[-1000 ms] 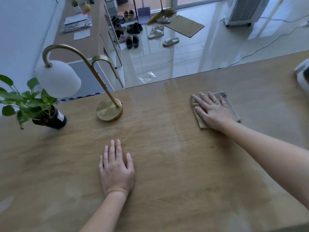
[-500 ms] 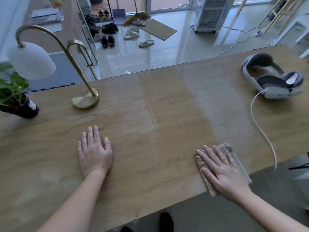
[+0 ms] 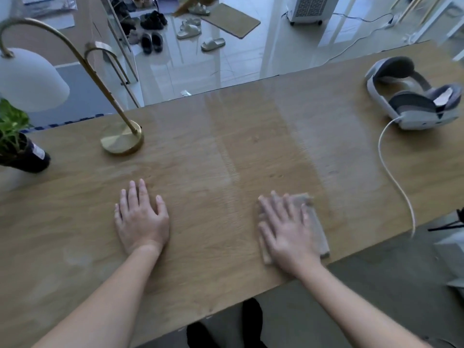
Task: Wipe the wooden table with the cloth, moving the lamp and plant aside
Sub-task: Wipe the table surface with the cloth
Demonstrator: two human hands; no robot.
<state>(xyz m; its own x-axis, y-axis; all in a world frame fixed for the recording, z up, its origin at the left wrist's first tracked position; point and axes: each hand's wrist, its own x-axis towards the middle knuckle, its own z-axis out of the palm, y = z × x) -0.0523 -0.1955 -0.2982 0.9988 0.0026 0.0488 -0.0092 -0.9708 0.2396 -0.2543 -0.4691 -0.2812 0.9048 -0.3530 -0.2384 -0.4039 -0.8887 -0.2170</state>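
Right hand (image 3: 286, 234) flat, fingers spread, pressing the cloth (image 3: 315, 222) near the table (image 3: 226, 136) front edge; left hand (image 3: 141, 219) braces open; lamp (image 3: 122, 140) and plant (image 3: 15, 136) wait far left

No text can be read anywhere. The dark plant pot (image 3: 23, 156) at nine o'clock carries a small white label (image 3: 38, 153), but its print is too blurred and small to make out.

wood, brass, cloth

the table (image 3: 200, 151) is grained wood with a low sheen. the lamp (image 3: 120, 140) has a glossy brass-coloured metal base and a matt white shade. the cloth (image 3: 315, 222) looks soft, matt. the far floor (image 3: 251, 59) is glossy.
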